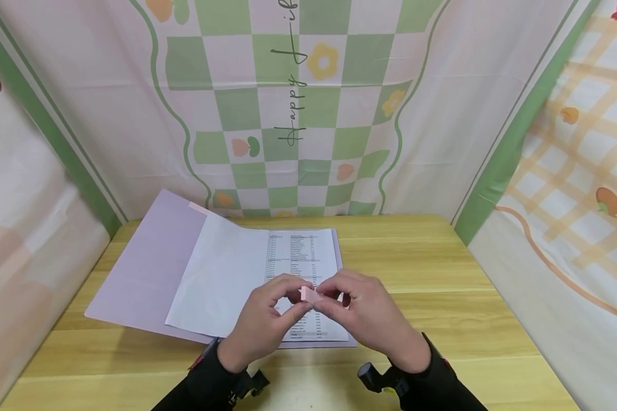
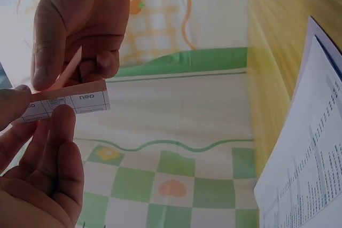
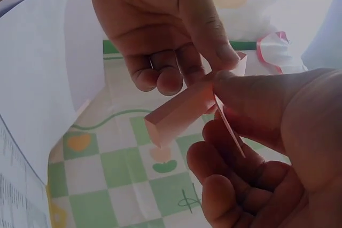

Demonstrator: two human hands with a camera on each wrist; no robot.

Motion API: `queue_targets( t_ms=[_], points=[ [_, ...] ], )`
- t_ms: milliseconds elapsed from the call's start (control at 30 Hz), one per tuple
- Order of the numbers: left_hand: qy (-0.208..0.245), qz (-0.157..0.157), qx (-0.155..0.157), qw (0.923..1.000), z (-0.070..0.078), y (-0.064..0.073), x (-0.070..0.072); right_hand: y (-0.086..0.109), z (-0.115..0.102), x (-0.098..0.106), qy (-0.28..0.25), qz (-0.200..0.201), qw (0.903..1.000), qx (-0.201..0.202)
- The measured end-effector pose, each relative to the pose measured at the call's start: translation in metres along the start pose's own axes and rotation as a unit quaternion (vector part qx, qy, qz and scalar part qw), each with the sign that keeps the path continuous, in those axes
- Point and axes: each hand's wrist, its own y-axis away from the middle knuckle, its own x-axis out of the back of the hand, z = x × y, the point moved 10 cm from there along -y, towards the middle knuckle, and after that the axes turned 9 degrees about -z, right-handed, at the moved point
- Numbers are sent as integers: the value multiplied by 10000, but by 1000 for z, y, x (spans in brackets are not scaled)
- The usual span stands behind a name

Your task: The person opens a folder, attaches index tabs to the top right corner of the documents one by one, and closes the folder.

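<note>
Over the open folder, my left hand point(image 1: 265, 315) grips a small pink sticky note pad point(image 3: 179, 108) between thumb and fingers. The pad is a narrow block, and printed backing shows on its underside in the left wrist view. My right hand point(image 1: 375, 313) pinches a thin pink sticky strip point(image 3: 231, 129) at the pad, thumb on top and fingers curled below. The strip's free end stands away from the block at an angle. Both hands' fingertips meet close around the pad. Below them lies a printed sheet point(image 1: 326, 251) with a table of text, partly hidden by the hands.
A lilac folder point(image 1: 139, 274) lies opened on the wooden table point(image 1: 416, 262), its cover spread to the left. A turned white page point(image 1: 221, 274) has a pink tab point(image 1: 199, 208) at its top edge. Patterned cloth point(image 1: 277, 108) hangs behind and on both sides.
</note>
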Motion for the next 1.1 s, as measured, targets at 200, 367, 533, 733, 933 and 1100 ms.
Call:
queue_targets(
  t_ms=[200, 367, 533, 733, 933, 1100],
  points=[
    [178, -12, 123, 9998, -3, 1, -1, 2, -6, 0, 39, 67, 9995, 313],
    [432, -68, 182, 9989, -7, 2, -4, 1, -8, -1, 36, 104, 9990, 429],
    [576, -127, 218, 9980, -8, 2, -6, 1, -10, 0, 75, 105, 9989, 458],
    [297, -178, 296, 9990, -7, 0, -7, 3, -9, 1, 170, 144, 9990, 384],
    [-23, -218, 230, 9995, -6, -1, -7, 6, -8, 5, 202, 193, 9991, 327],
    [-206, -186, 1, 9996, -3, 0, -7, 5, 0, 3, -246, -117, 9996, -107]
  ],
)
